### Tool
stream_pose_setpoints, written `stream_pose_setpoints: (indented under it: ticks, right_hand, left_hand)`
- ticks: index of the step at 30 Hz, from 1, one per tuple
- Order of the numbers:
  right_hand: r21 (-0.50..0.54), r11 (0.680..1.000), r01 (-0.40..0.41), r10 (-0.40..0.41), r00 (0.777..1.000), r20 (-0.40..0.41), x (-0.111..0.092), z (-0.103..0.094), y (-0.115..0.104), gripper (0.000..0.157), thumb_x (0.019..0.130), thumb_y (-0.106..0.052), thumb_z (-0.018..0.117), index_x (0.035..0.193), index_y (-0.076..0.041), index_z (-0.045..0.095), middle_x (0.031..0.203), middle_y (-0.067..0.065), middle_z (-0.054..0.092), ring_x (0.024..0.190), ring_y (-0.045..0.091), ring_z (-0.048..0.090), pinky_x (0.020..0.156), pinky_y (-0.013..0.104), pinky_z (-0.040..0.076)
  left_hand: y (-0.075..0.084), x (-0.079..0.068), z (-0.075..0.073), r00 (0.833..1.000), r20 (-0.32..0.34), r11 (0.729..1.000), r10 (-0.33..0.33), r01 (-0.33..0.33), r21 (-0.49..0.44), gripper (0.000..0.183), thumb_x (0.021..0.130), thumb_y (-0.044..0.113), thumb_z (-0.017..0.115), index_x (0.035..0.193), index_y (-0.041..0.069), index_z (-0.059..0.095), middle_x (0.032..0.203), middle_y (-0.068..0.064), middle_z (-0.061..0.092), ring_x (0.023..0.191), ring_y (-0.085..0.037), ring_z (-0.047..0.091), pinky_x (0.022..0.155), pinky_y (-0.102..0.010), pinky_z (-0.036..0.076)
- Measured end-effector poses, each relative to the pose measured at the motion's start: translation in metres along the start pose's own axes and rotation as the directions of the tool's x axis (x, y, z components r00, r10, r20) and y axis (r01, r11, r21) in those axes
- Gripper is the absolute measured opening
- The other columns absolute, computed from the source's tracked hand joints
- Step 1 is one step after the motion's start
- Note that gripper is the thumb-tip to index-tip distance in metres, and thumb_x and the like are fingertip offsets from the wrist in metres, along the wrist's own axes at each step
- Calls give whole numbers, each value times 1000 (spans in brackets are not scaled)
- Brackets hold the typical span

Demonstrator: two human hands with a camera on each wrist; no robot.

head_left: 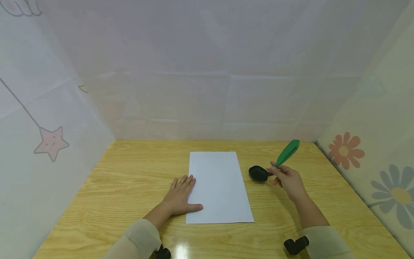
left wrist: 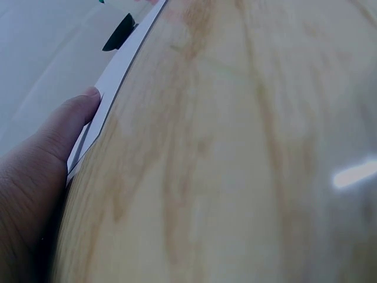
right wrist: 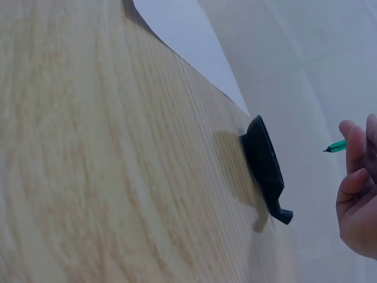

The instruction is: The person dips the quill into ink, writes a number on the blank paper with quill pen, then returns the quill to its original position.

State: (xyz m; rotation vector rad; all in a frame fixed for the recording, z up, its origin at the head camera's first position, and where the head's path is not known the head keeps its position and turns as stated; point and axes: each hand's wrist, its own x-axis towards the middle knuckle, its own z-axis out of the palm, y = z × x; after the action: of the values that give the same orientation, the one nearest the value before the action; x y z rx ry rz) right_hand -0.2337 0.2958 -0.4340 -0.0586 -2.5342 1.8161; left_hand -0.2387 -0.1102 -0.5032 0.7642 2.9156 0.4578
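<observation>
My left hand lies with fingers spread on the left edge of a sheet of white paper, its thumb resting on the sheet. That thumb and the paper's edge also show in the left wrist view. My right hand pinches a green pen whose wide leaf-shaped end slants up and away. In the right wrist view the pen's dark tip sticks out past the fingers. Below and left of that hand sits a black spoon-shaped piece with a short bent neck.
The wood-grain table carries the paper in its middle. Pale cloth walls close it in at the back and both sides. A black wrist device sits at the right sleeve, another at the left.
</observation>
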Motion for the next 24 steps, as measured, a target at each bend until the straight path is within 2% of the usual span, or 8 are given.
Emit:
stream_pose_setpoints:
  ticks: [4, 10, 11, 13, 15, 17, 19, 24]
  right_hand:
    - [0, 1000, -1, 1, 1000, -11, 2, 1, 0, 64, 98, -45, 54, 139, 4, 49, 95, -23, 70, 64, 3, 55, 61, 20, 47]
    - [-78, 997, 4, -8, 999, -41, 2, -1, -1, 63, 98, -50, 52, 132, 3, 58, 102, -31, 61, 71, 5, 42, 72, 24, 45]
    - [-92, 996, 2, -7, 999, -49, 2, -1, -1, 63, 98, -50, 52, 132, 2, 58, 96, -30, 59, 71, 6, 41, 72, 25, 44]
    - [-98, 995, 0, -6, 998, -61, 2, -1, -1, 64, 97, -51, 52, 133, 1, 58, 95, -33, 57, 71, 7, 42, 72, 26, 44]
    - [-77, 997, 3, -8, 998, -62, 2, -2, 0, 63, 98, -49, 53, 131, 3, 59, 97, -36, 57, 68, 6, 44, 68, 24, 44]
    - [-51, 999, 8, -12, 998, -63, 3, -2, 0, 59, 98, -48, 53, 131, 1, 60, 93, -32, 60, 66, 5, 47, 61, 23, 44]
    - [-25, 1000, 8, -9, 998, -59, 3, -2, 1, 57, 97, -48, 54, 132, -3, 60, 98, -29, 64, 63, 4, 50, 58, 21, 44]
    - [9, 1000, -15, 15, 998, -55, 3, -3, 0, 57, 96, -50, 54, 138, -13, 55, 93, -22, 68, 57, 2, 50, 56, 20, 44]
  left_hand:
    - [0, 0, 1, 1000, -10, 1000, 2, -2, -4, 109, 79, 79, 54, 156, 9, 23, 165, -8, 16, 154, -29, 11, 122, -58, 6]
    - [0, 1, 2, 1000, -8, 1000, -6, 6, -6, 109, 80, 79, 53, 157, 9, 21, 165, -7, 15, 154, -28, 10, 123, -57, 5]
    - [0, 1, 2, 1000, -7, 1000, -7, 7, -3, 109, 80, 79, 53, 157, 9, 21, 165, -7, 15, 154, -27, 10, 123, -57, 5]
    - [0, 1, 2, 1000, -6, 1000, -7, 7, 0, 109, 80, 79, 53, 157, 9, 21, 165, -7, 15, 154, -27, 10, 123, -57, 5]
    - [0, 1, 1, 1000, -5, 1000, -8, 8, 0, 109, 80, 79, 53, 157, 9, 21, 165, -7, 15, 154, -27, 10, 123, -57, 5]
    - [0, 1, 1, 1000, -6, 1000, -8, 8, -2, 109, 80, 79, 53, 157, 10, 21, 165, -7, 15, 154, -27, 10, 123, -57, 5]
    - [0, 1, 1, 1000, -7, 1000, -8, 8, -6, 109, 80, 79, 53, 157, 9, 21, 165, -7, 15, 154, -27, 10, 122, -57, 5]
    - [0, 1, 2, 1000, -10, 1000, -4, 4, -6, 109, 80, 79, 52, 157, 9, 21, 165, -7, 15, 154, -28, 10, 122, -57, 6]
